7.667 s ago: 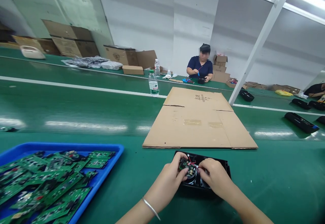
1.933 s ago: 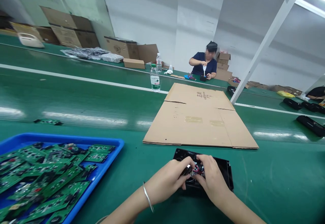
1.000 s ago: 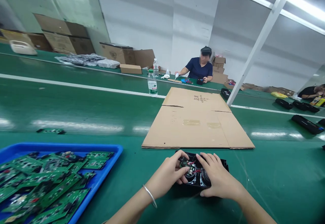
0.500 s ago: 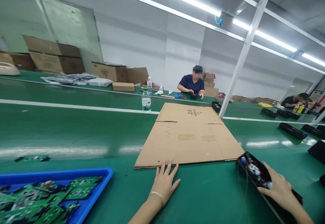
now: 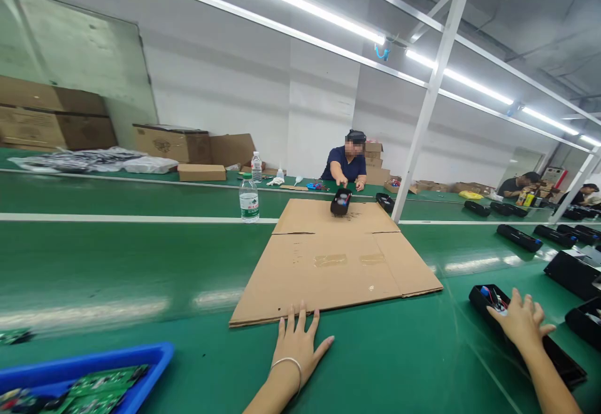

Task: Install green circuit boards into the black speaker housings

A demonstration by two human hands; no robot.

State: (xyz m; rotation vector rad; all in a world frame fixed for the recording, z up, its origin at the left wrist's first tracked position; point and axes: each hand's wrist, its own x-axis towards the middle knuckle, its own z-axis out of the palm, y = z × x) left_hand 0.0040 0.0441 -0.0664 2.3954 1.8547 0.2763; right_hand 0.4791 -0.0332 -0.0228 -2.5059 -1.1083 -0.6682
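Observation:
My left hand (image 5: 297, 348) rests flat with its fingers spread, fingertips at the near edge of a flattened cardboard sheet (image 5: 347, 282). Over at the right, my right hand (image 5: 523, 323) is above a long black plastic housing (image 5: 558, 364), fingers apart; the thumb is near its open compartment, where wires and a blue part show. Whether the hand still touches the housing is hard to tell. A second black housing (image 5: 340, 202), with round parts inside, is at the far end of the cardboard, by a co-worker's outstretched hand (image 5: 341, 179).
A blue tray (image 5: 159, 354) of green circuit boards stands at the lower left. A water bottle (image 5: 248, 198) is left of the cardboard, and a white post (image 5: 429, 107) rises beyond its right side. More black housings (image 5: 519, 237) line the bench at right.
The black housing by my right hand has moved right, away from the cardboard, and my fingers have spread. The co-worker's housing has come onto the cardboard's far end. My view has shifted right.

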